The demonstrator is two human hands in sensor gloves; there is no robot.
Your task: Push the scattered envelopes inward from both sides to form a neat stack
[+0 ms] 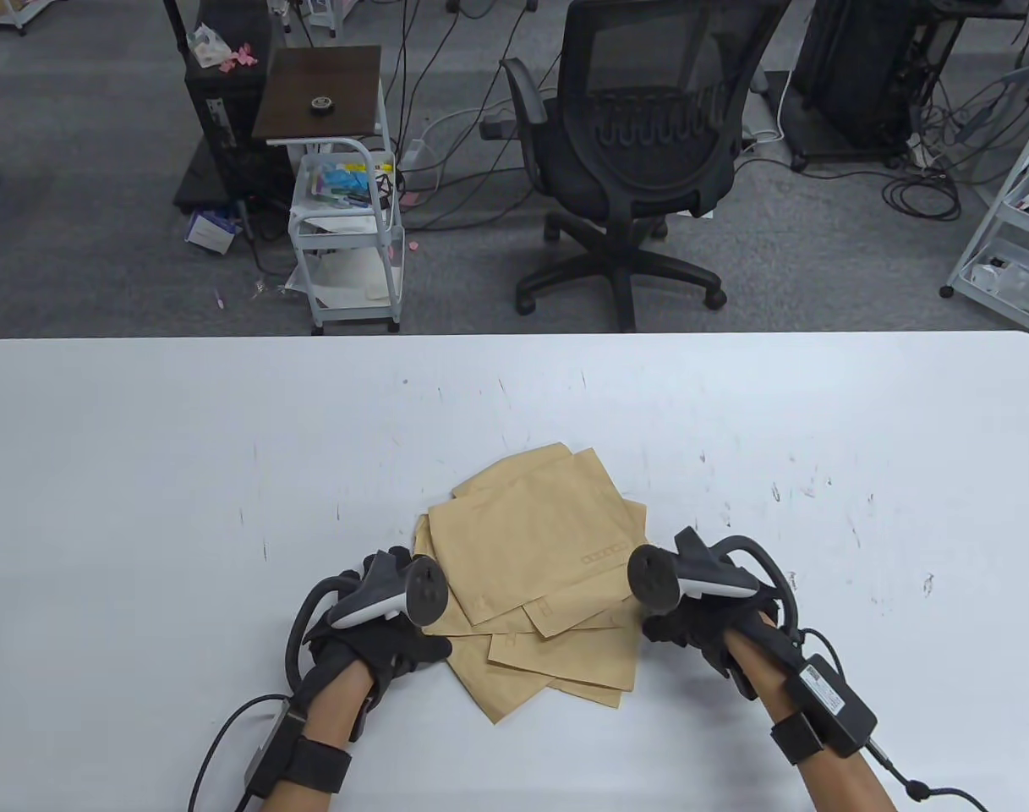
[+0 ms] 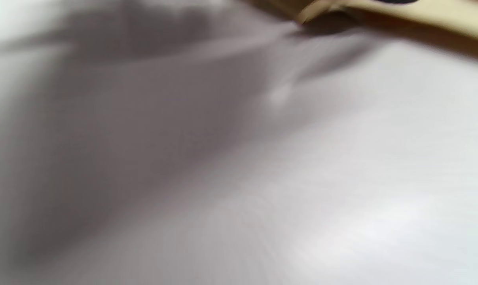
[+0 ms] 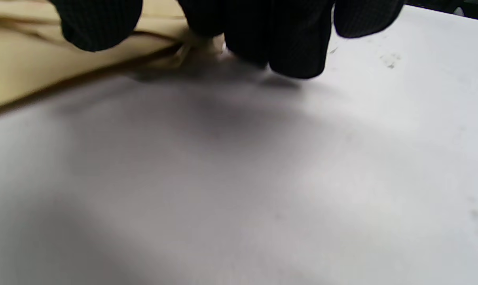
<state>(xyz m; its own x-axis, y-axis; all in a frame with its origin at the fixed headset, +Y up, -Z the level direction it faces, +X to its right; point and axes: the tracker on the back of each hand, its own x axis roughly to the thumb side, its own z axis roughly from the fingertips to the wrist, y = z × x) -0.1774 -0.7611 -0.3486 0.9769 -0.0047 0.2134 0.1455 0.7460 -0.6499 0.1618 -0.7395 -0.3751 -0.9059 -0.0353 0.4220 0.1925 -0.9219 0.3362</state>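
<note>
Several tan envelopes (image 1: 539, 567) fanned askew, hands (image 1: 379, 630) (image 1: 700, 622) against both sides, grip unclear

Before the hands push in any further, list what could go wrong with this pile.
1. The envelopes are fanned at different angles, with corners sticking out toward the near edge; a straight squeeze may buckle or crease them instead of squaring them.
2. The right hand has its fingertips at the pile's edge, where paper already looks bunched; more force may crumple it.
3. The left hand sits lower than the right, so uneven pressure could rotate the pile.
</note>
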